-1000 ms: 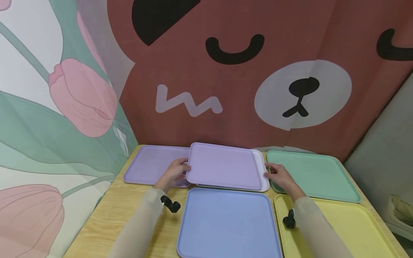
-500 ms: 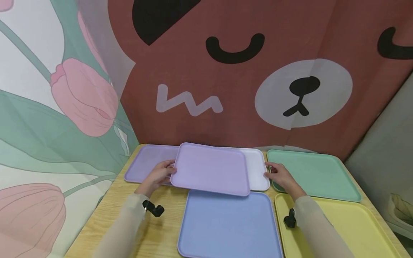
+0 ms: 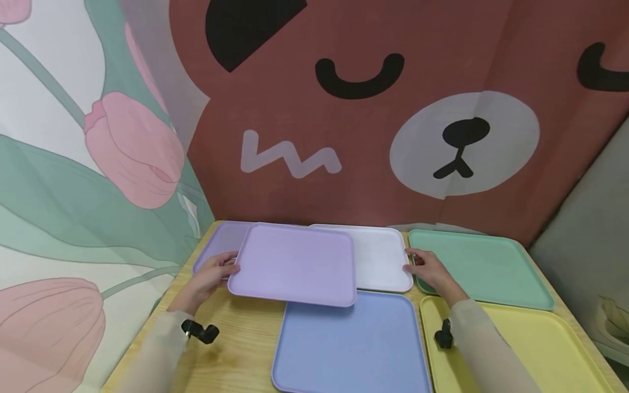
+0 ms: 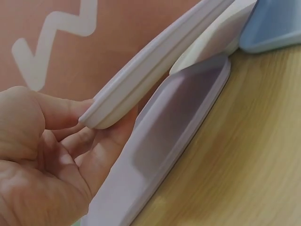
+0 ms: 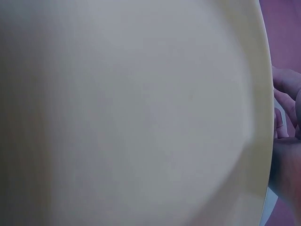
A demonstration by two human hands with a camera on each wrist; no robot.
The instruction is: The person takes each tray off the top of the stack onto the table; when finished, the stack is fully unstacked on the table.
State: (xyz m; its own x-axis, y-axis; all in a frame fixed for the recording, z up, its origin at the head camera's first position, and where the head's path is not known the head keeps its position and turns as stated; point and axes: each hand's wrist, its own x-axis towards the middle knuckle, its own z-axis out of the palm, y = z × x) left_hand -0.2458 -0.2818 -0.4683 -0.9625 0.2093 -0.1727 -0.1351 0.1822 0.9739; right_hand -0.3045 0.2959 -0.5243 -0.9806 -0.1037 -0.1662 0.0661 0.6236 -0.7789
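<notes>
A light purple tray (image 3: 295,265) is raised and slightly tilted, its left edge gripped by my left hand (image 3: 208,275). In the left wrist view the thumb (image 4: 61,110) lies over the rim and the fingers are curled beneath. Below it a second purple tray (image 3: 227,240) lies at the back left, partly covered. My right hand (image 3: 432,273) holds the right rim of a white tray (image 3: 380,256), whose left part the raised tray hides. In the right wrist view that hand (image 5: 288,117) shows only partly, beyond a large pale surface.
A blue tray (image 3: 351,344) lies in front of the white one on the wooden table (image 3: 236,344). At the right are a green tray (image 3: 481,267) and a yellow tray (image 3: 530,349). A bear-print cloth (image 3: 304,114) hangs behind the table.
My left hand has moved the light purple tray left and a little toward me, off the white tray, uncovering more of it. The right hand has stayed at the white tray's rim.
</notes>
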